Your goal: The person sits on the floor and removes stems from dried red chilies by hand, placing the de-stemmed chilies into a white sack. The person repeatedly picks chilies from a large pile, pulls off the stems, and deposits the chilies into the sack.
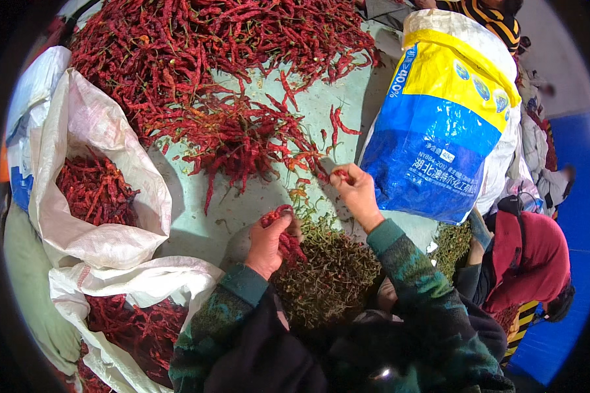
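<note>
Several dried red chili peppers [291, 245] are bunched in my left hand [269, 240], over the near edge of the pale table. My right hand [356, 191], to the right and a little farther off, pinches a small red chili piece [341, 175] between thumb and fingers. Just beyond both hands lies a loose cluster of red chilies [246, 137], with a large heap of them [216, 39] behind. Below and between my hands is a pile of greenish-brown chili stems [329, 275].
Two open white woven sacks with red chilies stand at the left, one farther [103, 245] and one nearer [201, 275]. A blue and yellow printed sack [432, 127] stands at the right. Beyond it sits a person in a red garment [531, 255], beside more stems [455, 245].
</note>
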Demonstrator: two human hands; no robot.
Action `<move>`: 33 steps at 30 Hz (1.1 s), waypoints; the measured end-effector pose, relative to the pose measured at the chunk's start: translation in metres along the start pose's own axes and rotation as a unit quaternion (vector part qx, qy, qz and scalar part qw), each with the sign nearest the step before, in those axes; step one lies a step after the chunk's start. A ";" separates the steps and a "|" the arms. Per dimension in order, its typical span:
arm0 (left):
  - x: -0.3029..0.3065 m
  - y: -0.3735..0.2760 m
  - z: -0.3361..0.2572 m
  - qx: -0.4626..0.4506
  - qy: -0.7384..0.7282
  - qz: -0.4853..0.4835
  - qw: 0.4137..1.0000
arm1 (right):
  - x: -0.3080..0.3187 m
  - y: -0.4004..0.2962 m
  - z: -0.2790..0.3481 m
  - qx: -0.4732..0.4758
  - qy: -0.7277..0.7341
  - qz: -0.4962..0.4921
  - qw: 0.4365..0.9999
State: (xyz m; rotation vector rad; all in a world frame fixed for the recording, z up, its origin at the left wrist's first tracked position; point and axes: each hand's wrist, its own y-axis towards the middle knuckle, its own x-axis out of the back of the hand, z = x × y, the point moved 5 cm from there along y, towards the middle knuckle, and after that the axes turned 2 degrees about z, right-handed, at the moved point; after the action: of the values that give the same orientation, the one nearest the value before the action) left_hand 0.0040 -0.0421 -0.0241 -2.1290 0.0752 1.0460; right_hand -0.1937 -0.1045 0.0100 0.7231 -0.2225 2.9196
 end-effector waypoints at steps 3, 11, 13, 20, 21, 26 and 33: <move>-0.014 0.004 0.014 0.065 -0.078 0.036 0.994 | -0.001 -0.038 0.016 -0.023 0.024 0.015 0.999; -0.002 0.004 0.021 0.047 -0.018 0.022 0.999 | -0.034 -0.094 0.052 0.181 -0.038 0.124 0.975; 0.000 0.004 0.019 0.059 -0.026 0.015 0.998 | -0.031 -0.090 0.051 0.128 0.003 0.130 0.983; -0.005 -0.002 0.022 0.064 -0.003 0.038 0.997 | -0.044 -0.066 0.011 -0.180 0.303 0.133 0.926; -0.005 -0.004 0.022 0.069 0.001 0.035 0.997 | -0.045 -0.065 0.014 -0.183 0.315 0.148 0.920; -0.009 -0.005 0.020 0.068 0.065 0.048 0.994 | -0.043 -0.072 0.003 -0.215 0.297 0.159 0.916; -0.014 -0.012 0.011 0.039 0.171 0.109 0.978 | -0.042 -0.089 0.009 -0.389 0.533 0.212 0.721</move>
State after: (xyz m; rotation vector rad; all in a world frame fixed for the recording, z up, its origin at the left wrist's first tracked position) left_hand -0.0082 -0.0294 -0.0117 -2.2439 0.5165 0.7695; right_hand -0.1389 -0.0218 0.0079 -1.2222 -1.4273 2.5843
